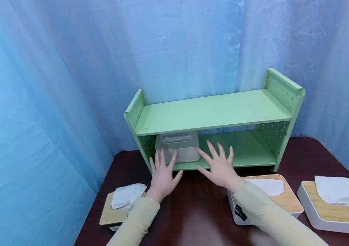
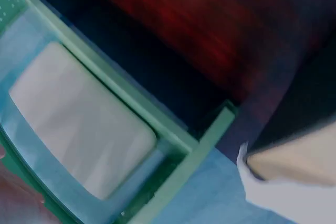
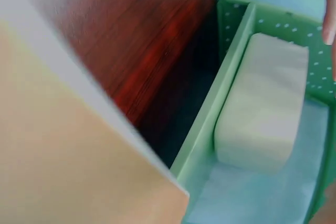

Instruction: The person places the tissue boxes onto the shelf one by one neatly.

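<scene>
A pale grey tissue box (image 1: 184,154) with a slotted top sits on the lower level of a green two-tier shelf (image 1: 214,111), at its left end. In the head view my left hand (image 1: 163,179) is in front of the box, fingers spread, its fingertips overlapping the box's front. My right hand (image 1: 220,170), fingers also spread, is just right of the box before the lower level. Neither hand holds anything. Both wrist views show the box's plain front, seen as the tissue box (image 2: 84,121) and the tissue box (image 3: 262,100) behind the shelf's front lip.
Left of my left forearm lies a tissue box with a tan lid (image 1: 108,212). Under my right forearm is a white, wood-topped tissue box (image 1: 288,201); another wood-topped tissue box (image 1: 334,217) stands farther right. Blue curtains (image 1: 186,48) hang behind the dark wooden table (image 1: 190,218).
</scene>
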### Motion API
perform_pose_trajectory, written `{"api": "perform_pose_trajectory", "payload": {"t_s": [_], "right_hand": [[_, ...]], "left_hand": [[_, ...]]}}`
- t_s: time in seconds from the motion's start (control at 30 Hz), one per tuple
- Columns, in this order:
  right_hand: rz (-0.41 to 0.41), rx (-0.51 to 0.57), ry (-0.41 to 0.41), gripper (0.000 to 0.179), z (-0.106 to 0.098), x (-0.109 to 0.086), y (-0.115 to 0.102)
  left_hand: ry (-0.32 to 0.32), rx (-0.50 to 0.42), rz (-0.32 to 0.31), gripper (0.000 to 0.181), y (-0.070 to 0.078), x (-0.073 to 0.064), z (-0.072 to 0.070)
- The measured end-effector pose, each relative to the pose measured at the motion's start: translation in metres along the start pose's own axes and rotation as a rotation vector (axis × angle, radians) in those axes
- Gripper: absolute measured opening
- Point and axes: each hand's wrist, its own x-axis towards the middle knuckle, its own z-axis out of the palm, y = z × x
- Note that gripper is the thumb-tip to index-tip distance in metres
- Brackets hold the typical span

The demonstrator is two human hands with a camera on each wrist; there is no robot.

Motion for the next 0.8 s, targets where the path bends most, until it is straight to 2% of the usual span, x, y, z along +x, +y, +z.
{"api": "perform_pose_trajectory", "payload": {"t_s": [0.3, 0.57, 0.8], "right_hand": [[0.003, 0.072, 0.018, 0.063, -0.012, -0.040, 0.003], [-0.012, 0.089, 0.036, 0.060, -0.012, -0.065, 0.016], [-0.023, 0.139, 0.091, 0.056, -0.009, -0.083, 0.027]], "left_hand": [[0.009, -0.032, 0.047, 0.066, 0.020, -0.031, 0.013], [0.052, -0.121, 0.062, 0.067, 0.034, -0.044, 0.021], [0.020, -0.204, 0.061, 0.065, 0.044, -0.052, 0.024]]}}
